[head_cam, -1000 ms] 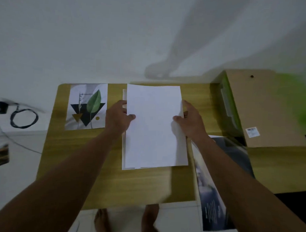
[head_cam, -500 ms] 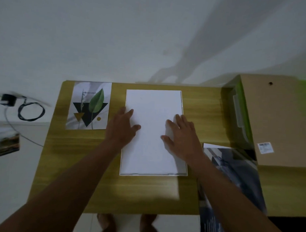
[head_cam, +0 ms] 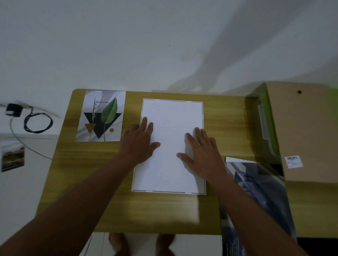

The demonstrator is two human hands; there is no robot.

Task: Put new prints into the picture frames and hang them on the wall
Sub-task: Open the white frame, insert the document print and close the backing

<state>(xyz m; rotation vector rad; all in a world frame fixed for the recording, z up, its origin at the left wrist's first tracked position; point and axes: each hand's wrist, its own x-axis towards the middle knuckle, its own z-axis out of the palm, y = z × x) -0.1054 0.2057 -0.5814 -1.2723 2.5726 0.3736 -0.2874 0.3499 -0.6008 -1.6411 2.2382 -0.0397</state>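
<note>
Bench [head_cam: 161,210] with white sheet [head_cam: 172,116] at centre, both hands flat on it.
Box [head_cam: 302,132] upper right; dark print [head_cam: 258,188] lower right, overhanging bench edge; leaf print [head_cam: 101,116] upper left; left hand [head_cam: 139,144] and right hand [head_cam: 201,157] press sheet, fingers straight, slightly spread.
</note>
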